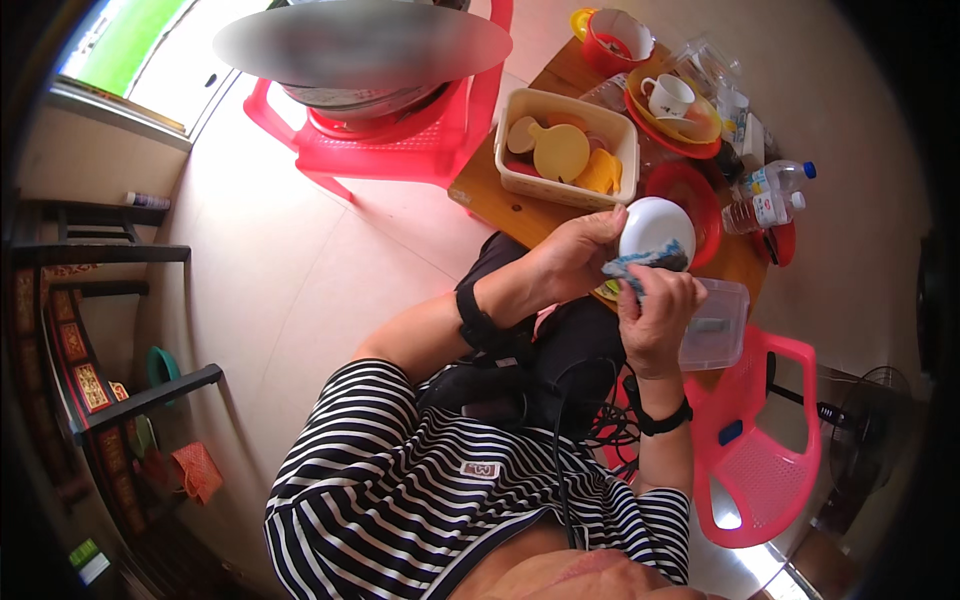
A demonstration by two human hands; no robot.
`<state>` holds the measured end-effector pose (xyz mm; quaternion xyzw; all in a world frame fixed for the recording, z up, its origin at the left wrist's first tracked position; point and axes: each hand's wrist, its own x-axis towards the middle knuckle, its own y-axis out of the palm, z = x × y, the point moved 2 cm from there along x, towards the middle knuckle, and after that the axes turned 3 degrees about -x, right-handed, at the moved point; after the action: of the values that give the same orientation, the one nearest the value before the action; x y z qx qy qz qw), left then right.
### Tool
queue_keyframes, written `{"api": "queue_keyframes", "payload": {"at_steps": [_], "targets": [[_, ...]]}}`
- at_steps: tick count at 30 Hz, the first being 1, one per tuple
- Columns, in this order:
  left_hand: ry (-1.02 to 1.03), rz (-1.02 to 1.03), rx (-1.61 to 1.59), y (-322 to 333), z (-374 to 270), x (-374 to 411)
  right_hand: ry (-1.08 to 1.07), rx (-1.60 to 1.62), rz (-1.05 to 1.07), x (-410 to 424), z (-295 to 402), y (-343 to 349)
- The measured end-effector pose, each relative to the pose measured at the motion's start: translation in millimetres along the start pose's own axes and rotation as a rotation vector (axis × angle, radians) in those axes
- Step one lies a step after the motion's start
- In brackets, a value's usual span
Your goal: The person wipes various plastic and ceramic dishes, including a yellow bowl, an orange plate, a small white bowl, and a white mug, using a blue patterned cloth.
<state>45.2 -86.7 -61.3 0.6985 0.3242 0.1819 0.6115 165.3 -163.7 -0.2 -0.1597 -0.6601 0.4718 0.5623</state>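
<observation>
My left hand grips the rim of a small round white dish, tilted above the wooden table's near edge. A crumpled blue and dark cloth is pinched in my right hand and touches the lower part of the dish. Behind the dish lies a red plastic plate. A cream plastic basket with yellow and orange plastic pieces stands just beyond my left hand. Beside my right wrist is a clear plastic container.
On the wooden table are a red bowl, a white cup on stacked plates, and plastic bottles. A red plastic chair holds a large round vessel at the far left. A pink chair stands right; black cables hang near my lap.
</observation>
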Motion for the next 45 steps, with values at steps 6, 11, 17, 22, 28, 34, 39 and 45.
{"api": "queue_keyframes", "payload": {"at_steps": [6, 11, 17, 22, 28, 34, 39, 45], "targets": [[-0.04, 0.008, 0.013, 6, 3, -9, 0.263, -0.069, -0.15, 6, -24, -6], [-0.083, 0.055, 0.034, 9, 8, -15, 0.428, -0.098, -0.154, -9, -64, 4], [0.201, -0.113, 0.635, 18, -35, -15, 1.025, 0.668, -0.177, -38, -96, 9], [0.825, -0.31, 1.711, 5, -83, 9, 1.135, 1.158, -0.252, -29, -98, 13], [0.613, -0.183, 2.338, -21, -88, 25, 1.119, 1.158, -0.17, 2, -121, 30], [0.667, -0.365, 2.349, -22, -79, 23, 0.615, 0.468, -0.08, 76, -159, 48], [0.763, -0.474, 2.42, -20, -79, 22, 0.273, 0.015, 0.029, 125, -187, 83], [0.725, -0.4, 2.289, -29, -87, 18, 0.179, -0.162, 0.333, 141, -205, 107]]}}
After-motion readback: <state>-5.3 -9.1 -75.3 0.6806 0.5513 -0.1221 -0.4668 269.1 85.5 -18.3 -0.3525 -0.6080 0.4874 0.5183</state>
